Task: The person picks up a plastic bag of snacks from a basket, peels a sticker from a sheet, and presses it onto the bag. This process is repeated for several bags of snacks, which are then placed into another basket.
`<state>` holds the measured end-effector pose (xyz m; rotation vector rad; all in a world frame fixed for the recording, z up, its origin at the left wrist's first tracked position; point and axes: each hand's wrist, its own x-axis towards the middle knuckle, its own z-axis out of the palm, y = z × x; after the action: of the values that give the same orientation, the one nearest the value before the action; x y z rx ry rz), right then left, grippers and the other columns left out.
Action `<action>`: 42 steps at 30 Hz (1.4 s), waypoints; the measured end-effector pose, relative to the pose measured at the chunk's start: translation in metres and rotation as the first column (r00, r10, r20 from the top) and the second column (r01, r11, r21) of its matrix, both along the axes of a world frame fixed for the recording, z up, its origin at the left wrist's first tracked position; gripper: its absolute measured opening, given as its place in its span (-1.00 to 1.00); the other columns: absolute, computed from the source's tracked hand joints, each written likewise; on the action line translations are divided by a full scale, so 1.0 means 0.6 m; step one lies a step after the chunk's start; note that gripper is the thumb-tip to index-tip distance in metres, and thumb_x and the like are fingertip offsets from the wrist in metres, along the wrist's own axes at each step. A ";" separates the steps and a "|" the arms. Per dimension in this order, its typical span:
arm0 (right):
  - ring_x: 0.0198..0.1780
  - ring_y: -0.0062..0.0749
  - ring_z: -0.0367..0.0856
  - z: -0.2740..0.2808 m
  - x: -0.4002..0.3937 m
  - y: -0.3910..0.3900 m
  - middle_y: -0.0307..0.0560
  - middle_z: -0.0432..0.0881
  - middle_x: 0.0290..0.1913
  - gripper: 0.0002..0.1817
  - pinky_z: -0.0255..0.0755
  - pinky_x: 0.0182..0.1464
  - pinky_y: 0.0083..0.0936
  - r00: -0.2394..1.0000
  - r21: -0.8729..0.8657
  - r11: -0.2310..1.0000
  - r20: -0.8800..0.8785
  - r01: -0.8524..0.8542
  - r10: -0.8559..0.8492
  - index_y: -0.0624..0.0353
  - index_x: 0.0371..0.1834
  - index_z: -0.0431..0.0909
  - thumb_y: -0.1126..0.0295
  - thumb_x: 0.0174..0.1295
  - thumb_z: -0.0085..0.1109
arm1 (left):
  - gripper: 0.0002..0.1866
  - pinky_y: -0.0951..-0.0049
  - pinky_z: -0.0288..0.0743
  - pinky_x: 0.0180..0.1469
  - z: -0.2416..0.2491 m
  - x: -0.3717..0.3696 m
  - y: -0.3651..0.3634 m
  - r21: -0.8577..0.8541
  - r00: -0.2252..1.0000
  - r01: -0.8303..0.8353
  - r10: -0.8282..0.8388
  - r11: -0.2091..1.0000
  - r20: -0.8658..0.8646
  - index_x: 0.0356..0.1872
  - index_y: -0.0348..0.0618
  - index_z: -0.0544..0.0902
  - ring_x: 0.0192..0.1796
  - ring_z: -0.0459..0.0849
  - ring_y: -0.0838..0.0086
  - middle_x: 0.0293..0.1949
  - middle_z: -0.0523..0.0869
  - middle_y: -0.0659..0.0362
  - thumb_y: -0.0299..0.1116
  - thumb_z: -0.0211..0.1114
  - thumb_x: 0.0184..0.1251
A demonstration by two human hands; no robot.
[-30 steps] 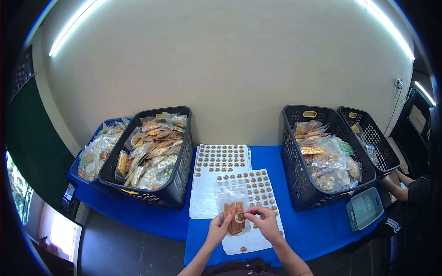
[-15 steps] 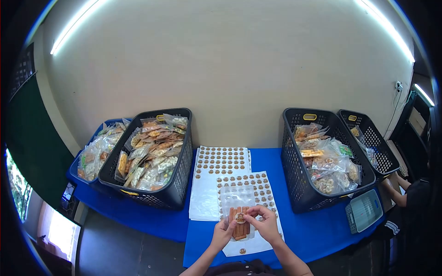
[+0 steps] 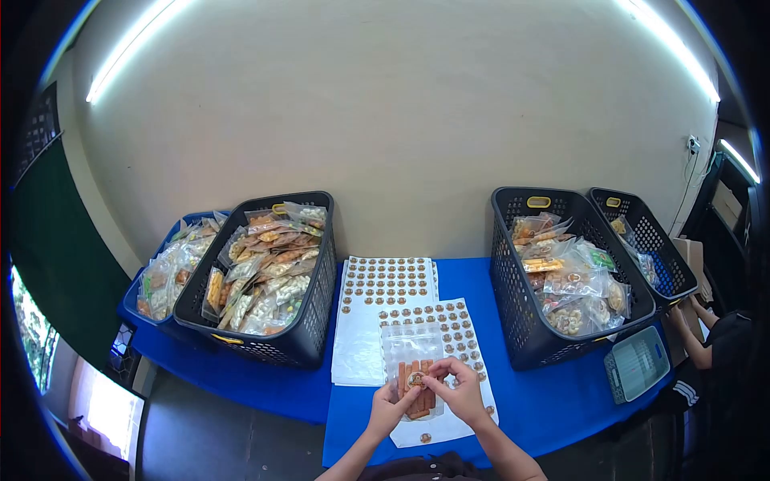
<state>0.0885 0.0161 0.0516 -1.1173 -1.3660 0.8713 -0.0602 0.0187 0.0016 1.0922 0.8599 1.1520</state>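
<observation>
A clear zip pouch [image 3: 414, 337] of brown stick-shaped snacks [image 3: 419, 406] lies over a sheet of stickers [image 3: 454, 321] in front of me. On the pouch's front is a round brown-and-gold sticker [image 3: 415, 379]. My left hand [image 3: 391, 410] grips the pouch's left side, its thumb reaching up to the sticker's lower edge. From the right, my right hand [image 3: 461, 393] pinches the sticker's right edge between thumb and index finger, with the other fingers curled.
Under that sheet's left side lie more sticker sheets [image 3: 357, 353] on the blue tablecloth [image 3: 533, 413]. Black baskets [image 3: 321, 321] [image 3: 513, 321] of packed snacks stand on both sides. A blue basket [image 3: 132, 301] is far left; a grey tray [image 3: 642, 365] and another person's arm [image 3: 694, 341] are right.
My hands stay on the pouch and sticker, with only slight finger movement. The view has shifted a little. At the right edge, the other person's arms have shifted slightly.
</observation>
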 end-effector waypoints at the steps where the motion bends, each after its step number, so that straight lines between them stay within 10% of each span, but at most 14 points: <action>1: -0.37 -0.68 0.46 -0.002 -0.001 0.000 -0.23 0.54 -0.42 -0.83 0.35 -0.28 -0.70 1.000 0.004 1.000 0.019 0.009 -0.009 0.26 -0.39 0.50 0.51 -0.04 0.29 | -0.75 0.63 0.45 -0.17 0.003 0.000 0.000 0.001 1.000 0.002 -0.002 1.000 0.008 -0.15 -0.34 0.53 -0.23 0.56 0.64 -0.25 0.62 0.18 -0.42 0.24 0.18; 8: -0.39 -0.66 0.43 -0.017 -0.015 -0.008 -0.24 0.49 -0.45 -0.75 0.29 -0.36 -0.69 0.924 0.157 0.960 0.272 0.233 -0.269 0.23 -0.39 0.47 0.43 -0.10 0.35 | -0.73 0.61 0.46 -0.15 0.010 -0.002 -0.001 0.015 0.999 -0.008 0.008 1.000 0.032 -0.12 -0.37 0.52 -0.21 0.57 0.62 -0.23 0.62 0.15 -0.43 0.23 0.19; 14: -0.37 -0.68 0.44 -0.029 -0.023 0.004 -0.26 0.50 -0.43 -0.77 0.32 -0.32 -0.70 0.959 -0.031 0.988 -0.237 0.152 -0.155 0.25 -0.37 0.47 0.42 -0.02 0.31 | -0.69 0.61 0.45 -0.14 0.018 -0.006 -0.003 -0.057 0.999 0.031 -0.029 0.998 0.029 -0.07 -0.37 0.49 -0.20 0.57 0.61 -0.21 0.61 0.16 -0.42 0.23 0.19; 27: -0.33 -0.70 0.49 -0.033 -0.022 0.000 -0.24 0.56 -0.35 -0.85 0.37 -0.24 -0.71 0.907 -0.211 0.975 -0.421 -0.064 -0.031 0.27 -0.31 0.50 0.44 0.11 0.19 | -0.73 0.62 0.45 -0.21 0.000 -0.007 0.001 -0.032 0.999 0.015 -0.016 0.999 -0.047 -0.18 -0.35 0.53 -0.26 0.56 0.65 -0.28 0.63 0.18 -0.33 0.21 0.22; 30: -0.27 -0.67 0.50 -0.049 -0.023 -0.009 -0.21 0.56 -0.31 -0.83 0.38 -0.21 -0.71 0.994 -0.154 0.988 -0.110 -0.026 0.009 0.29 -0.25 0.50 0.44 0.13 0.17 | -0.74 0.64 0.44 -0.23 0.006 0.002 0.009 -0.050 0.998 -0.065 0.065 0.997 -0.001 -0.19 -0.36 0.54 -0.28 0.55 0.67 -0.31 0.63 0.18 -0.32 0.15 0.27; 42: -0.22 -0.59 0.52 -0.078 -0.025 -0.015 -0.16 0.54 -0.22 -0.77 0.40 -0.19 -0.65 0.906 -0.169 0.985 -0.414 0.020 -0.090 0.34 -0.18 0.50 0.41 0.17 0.11 | -0.69 0.61 0.42 -0.23 0.005 -0.006 0.012 0.110 0.985 0.050 -0.031 0.993 -0.170 -0.14 -0.39 0.51 -0.25 0.50 0.67 -0.31 0.61 0.21 -0.28 0.09 0.32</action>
<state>0.0734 0.0074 0.0049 -1.0092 -0.9146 1.1224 -0.0638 0.0257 0.0045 1.3092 0.9064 1.0968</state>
